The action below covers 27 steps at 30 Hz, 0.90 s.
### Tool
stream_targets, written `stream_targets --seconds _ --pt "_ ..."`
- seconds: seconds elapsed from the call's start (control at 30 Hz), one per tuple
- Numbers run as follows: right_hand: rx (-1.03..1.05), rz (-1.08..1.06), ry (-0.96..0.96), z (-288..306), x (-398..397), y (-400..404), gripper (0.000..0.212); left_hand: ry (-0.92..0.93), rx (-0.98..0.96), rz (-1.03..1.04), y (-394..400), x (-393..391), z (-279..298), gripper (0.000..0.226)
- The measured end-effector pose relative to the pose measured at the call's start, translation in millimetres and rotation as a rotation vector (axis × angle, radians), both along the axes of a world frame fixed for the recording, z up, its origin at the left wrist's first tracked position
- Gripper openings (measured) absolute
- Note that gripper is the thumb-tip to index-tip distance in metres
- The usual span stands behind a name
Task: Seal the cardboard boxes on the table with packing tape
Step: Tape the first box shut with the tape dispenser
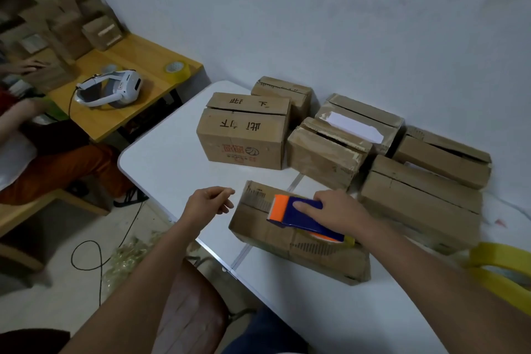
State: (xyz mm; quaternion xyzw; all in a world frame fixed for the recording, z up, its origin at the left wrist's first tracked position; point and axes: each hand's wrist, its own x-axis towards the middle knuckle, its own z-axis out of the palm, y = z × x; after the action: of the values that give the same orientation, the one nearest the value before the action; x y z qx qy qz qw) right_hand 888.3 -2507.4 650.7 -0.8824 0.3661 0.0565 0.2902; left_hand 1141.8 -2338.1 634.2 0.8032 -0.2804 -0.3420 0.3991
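A worn, flat cardboard box [298, 234] is lying at the near edge of a white table [172, 152], its long axis running from the near right toward the far left. Its brown top is scuffed, printed with dark dashed markings, and split by a seam along its length. A blue and orange tape dispenser [301, 217] is sitting on top of the box, lying along that seam with its orange end pointing far left. The right hand [339, 211] is gripping the dispenser, fingers curled over its blue body. The left hand [211, 202] is hovering just left of the box, fingers loosely curled and holding nothing. Six more brown boxes are standing behind and to the right of the box, flaps untaped.
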Motion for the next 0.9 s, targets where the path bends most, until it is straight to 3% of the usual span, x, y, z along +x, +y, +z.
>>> stream_targets --seconds 0.2,0.73,0.9 --pt "-0.078 -0.097 -0.005 -7.5 11.7 9.0 0.058 -0.135 -0.010 -0.017 -4.2 10.9 -24.6 0.019" --pt "-0.180 -0.224 0.120 -10.2 35.8 21.6 0.054 0.008 0.066 -0.049 -21.2 7.5 -89.0 0.024" --pt "-0.188 -0.249 0.133 -11.4 37.1 26.0 0.052 0.052 0.310 -0.116 -30.2 14.2 -95.4 0.027"
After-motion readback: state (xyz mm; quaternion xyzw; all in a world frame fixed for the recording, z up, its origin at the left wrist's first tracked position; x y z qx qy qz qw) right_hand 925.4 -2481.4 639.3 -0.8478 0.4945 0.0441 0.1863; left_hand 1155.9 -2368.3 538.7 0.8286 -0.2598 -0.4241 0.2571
